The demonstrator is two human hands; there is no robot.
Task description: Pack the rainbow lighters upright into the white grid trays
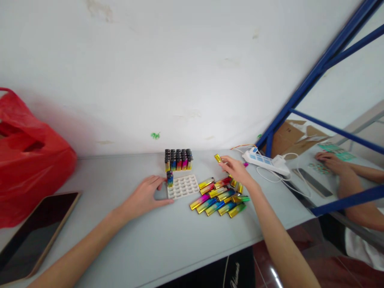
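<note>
A white tray with rows of round holes lies on the grey table. Two lighters stand at its far left corner. Beside the tray's left edge is my left hand, thumb and fingers spread around that side, the thumb at the near corner. My right hand is raised over the right part of the table, pinching a gold lighter. Below it lies a pile of shiny coloured lighters. Behind the tray, a block of upright lighters with black tops stands in rows near the wall.
At the left are a red plastic bag and a phone. A white power strip with cables lies at the right, near a blue metal frame. Beyond it, another person's hands rest on a neighbouring table.
</note>
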